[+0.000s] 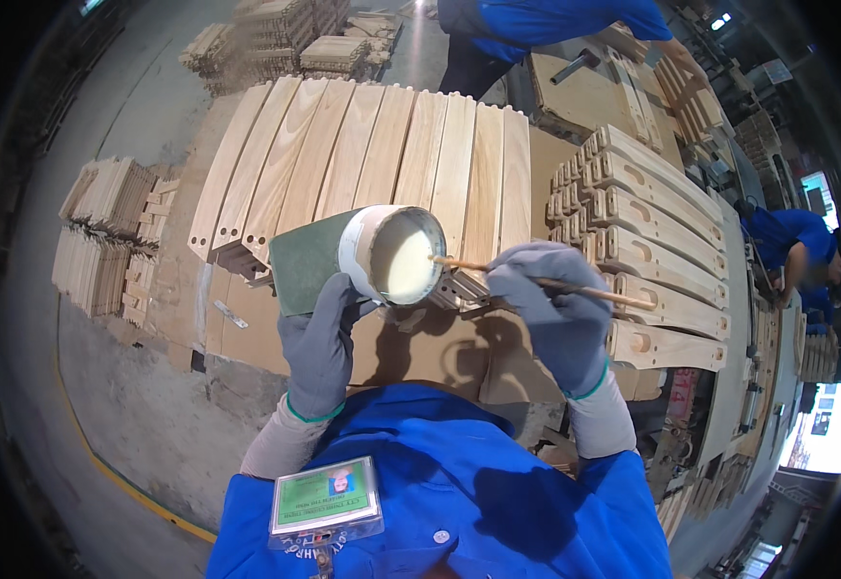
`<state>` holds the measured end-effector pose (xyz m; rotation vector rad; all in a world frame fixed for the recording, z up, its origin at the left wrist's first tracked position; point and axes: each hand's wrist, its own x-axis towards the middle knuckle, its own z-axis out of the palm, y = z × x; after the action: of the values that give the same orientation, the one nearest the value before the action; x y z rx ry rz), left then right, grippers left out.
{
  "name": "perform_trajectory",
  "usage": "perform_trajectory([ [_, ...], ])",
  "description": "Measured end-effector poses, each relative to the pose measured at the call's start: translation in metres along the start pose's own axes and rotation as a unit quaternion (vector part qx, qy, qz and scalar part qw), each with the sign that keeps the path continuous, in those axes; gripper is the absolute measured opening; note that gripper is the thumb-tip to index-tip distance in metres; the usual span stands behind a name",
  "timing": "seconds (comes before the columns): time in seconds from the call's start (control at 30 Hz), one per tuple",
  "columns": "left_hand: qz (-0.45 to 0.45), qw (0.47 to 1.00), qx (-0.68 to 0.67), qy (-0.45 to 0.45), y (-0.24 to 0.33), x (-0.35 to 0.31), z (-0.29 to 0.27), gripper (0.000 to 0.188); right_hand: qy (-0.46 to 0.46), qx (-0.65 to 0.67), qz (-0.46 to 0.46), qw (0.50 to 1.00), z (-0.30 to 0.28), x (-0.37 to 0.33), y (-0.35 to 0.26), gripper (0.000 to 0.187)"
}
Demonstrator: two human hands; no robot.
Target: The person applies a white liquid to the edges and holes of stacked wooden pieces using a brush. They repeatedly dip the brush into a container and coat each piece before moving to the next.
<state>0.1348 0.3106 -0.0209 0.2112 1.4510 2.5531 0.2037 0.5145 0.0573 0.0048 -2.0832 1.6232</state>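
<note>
Left hand (pixel 319 338) is gripping pot (pixel 354 249) of pale liquid (pixel 405 261); right hand (pixel 555 323) is grasping stick (pixel 604 294) at its mouth, apparently loading it; next move probably calling for drip-free withdrawal

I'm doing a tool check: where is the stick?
In the head view, the stick is right of centre, in the right hand, its left end at the mouth of the cup.

One container (pixel 355 243) of cream-coloured liquid (pixel 406 262); one slim wooden stick (pixel 599 292); one dark green flat-sided piece (pixel 306 265); two gray gloves (pixel 319 343); one badge (pixel 327 497); one hammer (pixel 576 66); about ten row-laid boards (pixel 382 145); roughly six slotted wooden slats (pixel 666 253) foremost; at least two co-workers (pixel 555 17).
</note>
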Motion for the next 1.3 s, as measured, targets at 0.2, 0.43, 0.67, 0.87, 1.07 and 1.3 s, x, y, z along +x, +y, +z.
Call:
perform_trajectory([
  [0.2,0.037,0.996,-0.040,0.070,0.005,-0.006,0.020,0.020,-0.126,-0.124,-0.127,0.976,0.008,-0.027,-0.012,0.007],
  [0.43,0.185,0.972,0.145,-0.002,-0.003,-0.011,-0.002,0.022,-0.143,0.023,-0.039,0.989,-0.007,-0.051,-0.023,0.022],
  [0.67,0.113,0.992,0.052,0.003,-0.005,-0.016,-0.003,0.023,-0.111,0.024,-0.089,0.990,0.008,-0.059,-0.015,0.019],
  [0.87,0.161,0.913,0.373,-0.031,-0.020,-0.010,-0.012,0.036,0.069,0.114,0.057,0.989,-0.003,-0.038,-0.010,0.010],
  [1.07,0.058,0.986,0.151,-0.047,-0.015,-0.002,-0.028,0.036,0.139,-0.055,0.179,0.972,-0.057,0.006,0.028,0.021],
  [1.3,0.121,0.973,0.193,-0.045,-0.010,0.001,-0.028,0.030,0.102,-0.165,0.172,0.966,-0.056,0.007,0.057,0.025],
])
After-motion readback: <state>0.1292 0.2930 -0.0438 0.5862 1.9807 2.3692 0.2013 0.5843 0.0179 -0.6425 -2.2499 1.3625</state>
